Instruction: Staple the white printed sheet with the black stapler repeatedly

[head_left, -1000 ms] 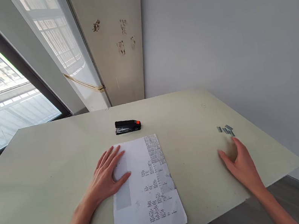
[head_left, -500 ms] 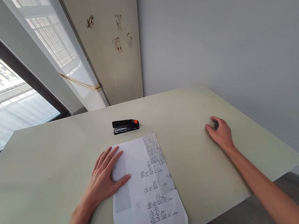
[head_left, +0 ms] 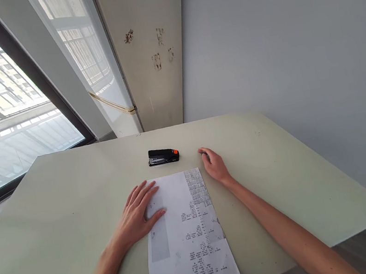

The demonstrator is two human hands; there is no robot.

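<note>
Printed white paper sheets (head_left: 178, 231) lie on the table, with a patched strip of small print along their right side. My left hand (head_left: 142, 209) rests flat on their left part, fingers spread. Just off the top right corner of the sheets is my right hand (head_left: 215, 165), its fingers curled round a small dark object (head_left: 204, 154). Most of that object is hidden, so its kind does not show. Beyond the sheets and left of my right hand, a black stapler (head_left: 163, 156) with an orange patch lies lengthwise.
The pale table (head_left: 282, 186) extends to both sides, and its right edge runs beside a grey wall (head_left: 276, 46). At the back stands a beige panel (head_left: 157, 90) with brown stains. A window (head_left: 5, 101) is on the left.
My right hand has moved left across the table with the small dark object, from the right side to near the sheets' top corner. My left hand stays on the sheets. The view has shifted slightly.
</note>
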